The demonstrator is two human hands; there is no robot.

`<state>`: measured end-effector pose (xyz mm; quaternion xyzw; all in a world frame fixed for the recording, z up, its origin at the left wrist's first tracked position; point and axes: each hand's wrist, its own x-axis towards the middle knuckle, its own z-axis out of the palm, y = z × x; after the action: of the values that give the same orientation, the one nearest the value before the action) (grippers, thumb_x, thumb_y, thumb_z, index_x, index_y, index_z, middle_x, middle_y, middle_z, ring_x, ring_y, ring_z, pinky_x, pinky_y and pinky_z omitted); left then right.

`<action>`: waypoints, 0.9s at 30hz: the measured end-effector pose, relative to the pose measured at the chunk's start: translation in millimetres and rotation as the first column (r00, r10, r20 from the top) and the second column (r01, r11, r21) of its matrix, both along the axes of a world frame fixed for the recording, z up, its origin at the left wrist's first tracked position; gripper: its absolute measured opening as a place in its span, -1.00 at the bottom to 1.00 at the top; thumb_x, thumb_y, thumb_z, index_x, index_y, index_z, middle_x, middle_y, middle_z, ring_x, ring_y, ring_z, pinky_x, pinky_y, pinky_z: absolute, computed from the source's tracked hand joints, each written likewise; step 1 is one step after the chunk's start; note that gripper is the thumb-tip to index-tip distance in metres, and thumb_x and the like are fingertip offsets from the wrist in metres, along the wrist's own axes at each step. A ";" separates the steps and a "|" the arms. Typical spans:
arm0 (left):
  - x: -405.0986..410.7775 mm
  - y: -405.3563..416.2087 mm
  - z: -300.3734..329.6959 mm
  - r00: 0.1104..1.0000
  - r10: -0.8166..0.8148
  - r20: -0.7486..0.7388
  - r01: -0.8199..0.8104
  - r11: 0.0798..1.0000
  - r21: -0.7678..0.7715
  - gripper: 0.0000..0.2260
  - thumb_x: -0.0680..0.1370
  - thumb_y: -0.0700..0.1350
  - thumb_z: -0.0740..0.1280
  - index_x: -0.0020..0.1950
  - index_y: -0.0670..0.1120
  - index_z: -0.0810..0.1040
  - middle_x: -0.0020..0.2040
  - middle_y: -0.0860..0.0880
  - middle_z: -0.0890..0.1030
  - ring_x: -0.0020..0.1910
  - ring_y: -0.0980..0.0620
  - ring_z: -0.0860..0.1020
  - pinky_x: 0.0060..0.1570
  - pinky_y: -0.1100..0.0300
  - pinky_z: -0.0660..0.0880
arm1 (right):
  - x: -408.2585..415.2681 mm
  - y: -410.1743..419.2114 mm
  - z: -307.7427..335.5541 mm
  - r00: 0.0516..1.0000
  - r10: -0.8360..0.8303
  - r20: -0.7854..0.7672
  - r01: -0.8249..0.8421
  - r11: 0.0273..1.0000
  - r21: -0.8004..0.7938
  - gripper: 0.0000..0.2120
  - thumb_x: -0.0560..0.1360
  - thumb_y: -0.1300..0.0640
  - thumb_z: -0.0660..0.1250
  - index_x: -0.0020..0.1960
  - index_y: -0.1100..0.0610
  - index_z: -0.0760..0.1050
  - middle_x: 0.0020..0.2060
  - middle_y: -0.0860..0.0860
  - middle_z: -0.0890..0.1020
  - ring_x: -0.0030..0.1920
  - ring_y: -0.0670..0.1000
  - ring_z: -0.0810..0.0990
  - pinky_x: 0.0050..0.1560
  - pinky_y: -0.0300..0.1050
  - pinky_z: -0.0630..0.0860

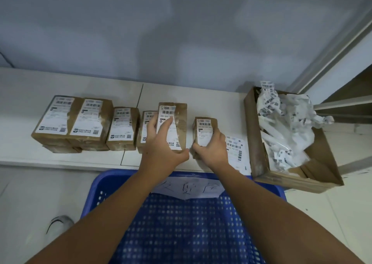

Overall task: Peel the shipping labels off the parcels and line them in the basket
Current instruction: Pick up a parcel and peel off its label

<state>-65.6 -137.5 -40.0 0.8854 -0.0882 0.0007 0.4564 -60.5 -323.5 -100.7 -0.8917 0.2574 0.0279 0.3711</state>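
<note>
left hand (pixel 161 143): the taller parcel (pixel 173 127) is gripped, fingers laid over its label (pixel 168 129) and thumb curled under the near end.
right hand (pixel 209 149): the small parcel (pixel 204 133) is gripped at its near end, fingers wrapped round the lower edge of its small label (pixel 204 135).
position: both parcels are held at the ledge (pixel 80 82), just beyond the blue basket (pixel 94 195) — the remaining parcels (pixel 84 121) are lined up to the left, labels unpeeled.
axis: each held parcel's long axis runs away from the person, barcode end farthest; labels face up.
step in hand: judged as picking up parcels ahead of peeling.
how it is done well: one parcel is best steadied while a near corner of its label is lifted, then drawn back low and slowly along the long axis — tearing is the risk.
basket: a handwritten paper (pixel 189 187) is draped over its far rim; no parcels are seen inside.
aside: a loose label (pixel 236 151) lies beside the right hand; a cardboard box (pixel 261 163) of crumpled labels stands further right.
</note>
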 end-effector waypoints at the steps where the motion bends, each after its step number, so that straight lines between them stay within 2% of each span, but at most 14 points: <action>1: -1.7 1.1 1.1 1.000 -0.005 0.003 0.005 1.000 0.012 -0.16 0.37 0.01 0.63 0.58 0.04 0.34 0.62 0.13 0.06 0.36 0.27 0.20 0.20 0.39 0.34 | 0.6 0.1 -0.2 1.000 0.024 0.000 -0.024 1.000 -0.013 -0.04 0.34 -0.18 0.46 0.58 0.05 0.08 0.43 0.09 0.30 0.39 0.14 0.36 0.35 0.10 0.39; 3: -5.6 4.9 5.6 1.000 -0.013 -0.003 0.013 0.999 0.033 -0.17 0.37 0.02 0.63 0.58 0.02 0.36 0.62 0.16 0.04 0.36 0.25 0.20 0.24 0.28 0.40 | 1.4 -3.9 1.4 0.997 0.076 -0.006 -0.076 0.995 -0.063 -0.03 0.36 -0.28 0.43 0.59 0.04 0.06 0.48 0.10 0.27 0.42 0.17 0.36 0.37 0.15 0.43; 5: -10.5 10.5 11.7 1.000 -0.015 -0.021 0.016 0.999 0.041 -0.17 0.38 0.03 0.62 0.59 0.00 0.36 0.62 0.19 0.03 0.43 0.21 0.22 0.26 0.27 0.38 | -1.4 -8.9 9.1 0.994 0.106 0.005 -0.105 0.990 -0.099 -0.03 0.37 -0.36 0.39 0.59 0.00 0.04 0.52 0.11 0.22 0.46 0.19 0.33 0.40 0.21 0.41; 7: -16.3 16.4 20.3 0.999 -0.025 -0.019 0.026 0.999 0.034 -0.16 0.37 0.09 0.59 0.59 -0.01 0.36 0.61 0.23 0.01 0.55 0.10 0.22 0.35 0.20 0.39 | -11.1 -8.8 28.4 0.988 0.131 0.078 -0.125 0.988 -0.086 -0.14 0.48 -0.28 0.36 0.62 -0.01 0.06 0.58 0.09 0.16 0.53 0.16 0.27 0.49 0.11 0.32; 9: -25.7 22.3 30.5 0.999 -0.031 -0.020 0.031 0.999 0.037 -0.14 0.34 0.15 0.55 0.59 0.00 0.36 0.60 0.28 -0.01 0.59 0.05 0.20 0.45 0.03 0.42 | -28.8 -2.2 54.7 0.965 0.175 0.195 -0.167 0.984 -0.059 -0.30 0.61 -0.17 0.28 0.63 0.02 0.11 0.60 0.06 0.15 0.57 0.08 0.21 0.52 -0.07 0.18; 11: -39.0 27.6 42.3 0.999 -0.043 -0.024 0.044 0.998 0.043 -0.13 0.34 0.14 0.56 0.60 0.01 0.35 0.60 0.29 -0.03 0.61 0.07 0.17 0.47 -0.04 0.43 | -52.5 10.3 83.5 0.920 0.221 0.324 -0.240 0.971 0.018 -0.39 0.64 -0.17 0.23 0.62 -0.04 0.16 0.58 0.00 0.19 0.54 0.02 0.26 0.52 -0.04 0.27; 13: -57.6 32.1 55.5 0.997 -0.069 -0.016 0.070 0.997 0.033 -0.15 0.36 0.12 0.58 0.60 0.04 0.35 0.61 0.28 -0.04 0.62 0.10 0.14 0.48 -0.03 0.41 | -81.9 26.7 110.7 0.877 0.283 0.388 -0.342 0.935 0.093 -0.41 0.60 -0.28 0.19 0.59 -0.19 0.18 0.57 -0.07 0.18 0.53 -0.04 0.27 0.44 0.05 0.42; 15: -80.5 35.7 70.4 0.994 -0.107 0.001 0.107 0.994 0.006 -0.20 0.39 0.10 0.57 0.59 0.08 0.36 0.60 0.29 -0.04 0.60 0.16 0.14 0.46 0.05 0.42 | -110.2 40.7 130.1 0.858 0.342 0.384 -0.415 0.901 0.125 -0.44 0.57 -0.36 0.17 0.54 -0.36 0.17 0.59 -0.16 0.10 0.55 -0.07 0.23 0.42 0.11 0.45; 17: -105.8 38.4 84.6 0.989 -0.147 0.008 0.147 0.989 -0.028 -0.23 0.43 0.06 0.56 0.60 0.08 0.34 0.60 0.31 -0.05 0.57 0.26 0.14 0.44 0.17 0.40 | -136.8 53.1 144.7 0.861 0.362 0.358 -0.444 0.878 0.179 -0.52 0.57 -0.32 0.20 0.47 -0.48 0.19 0.60 -0.23 0.02 0.56 -0.06 0.23 0.43 0.05 0.44; 18: -118.3 39.1 90.2 0.985 -0.171 0.008 0.171 0.984 -0.041 -0.23 0.44 0.04 0.55 0.61 0.07 0.32 0.61 0.32 -0.06 0.56 0.29 0.14 0.44 0.20 0.40 | -149.8 58.2 150.9 0.862 0.353 0.364 -0.446 0.869 0.214 -0.54 0.58 -0.26 0.24 0.43 -0.50 0.21 0.59 -0.25 0.02 0.55 -0.09 0.23 0.44 -0.02 0.42; 20: -141.0 38.9 99.3 0.974 -0.226 0.005 0.226 0.973 -0.047 -0.19 0.45 0.06 0.56 0.63 0.07 0.28 0.60 0.34 -0.07 0.54 0.36 0.15 0.43 0.22 0.42 | -172.8 62.7 155.8 0.864 0.307 0.398 -0.430 0.861 0.270 -0.52 0.61 -0.07 0.32 0.45 -0.41 0.27 0.56 -0.29 0.07 0.50 -0.31 0.23 0.44 -0.21 0.38; 22: -158.5 39.7 106.8 0.960 -0.276 -0.041 0.274 0.960 -0.058 -0.10 0.42 0.12 0.61 0.65 0.09 0.23 0.56 0.43 -0.09 0.43 0.57 0.09 0.40 0.31 0.35 | -191.2 62.2 158.5 0.871 0.264 0.414 -0.403 0.866 0.296 -0.50 0.61 0.02 0.36 0.46 -0.34 0.33 0.56 -0.28 0.11 0.44 -0.44 0.21 0.39 -0.27 0.41; 24: -168.7 42.7 110.2 0.939 -0.330 -0.102 0.318 0.941 -0.115 -0.04 0.38 0.11 0.63 0.66 0.07 0.19 0.53 0.46 -0.07 0.34 0.66 0.10 0.37 0.36 0.36 | -205.7 58.7 161.7 0.877 0.218 0.428 -0.379 0.861 0.338 -0.49 0.60 0.04 0.39 0.44 -0.37 0.36 0.57 -0.24 0.14 0.47 -0.30 0.30 0.29 -0.22 0.52; 27: -174.4 47.5 111.2 0.916 -0.379 -0.134 0.355 0.919 -0.171 -0.13 0.44 0.08 0.57 0.65 0.12 0.19 0.55 0.46 -0.05 0.42 0.51 0.19 0.41 0.27 0.43 | -222.3 47.3 161.3 0.883 0.157 0.442 -0.362 0.827 0.430 -0.48 0.60 0.09 0.39 0.48 -0.27 0.37 0.55 -0.23 0.23 0.46 -0.05 0.43 0.27 0.06 0.58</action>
<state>-240.0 -90.0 71.2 0.8150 -0.2146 -0.1518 0.5165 -282.7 -276.2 60.6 -0.7789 0.0366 -0.0321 0.6252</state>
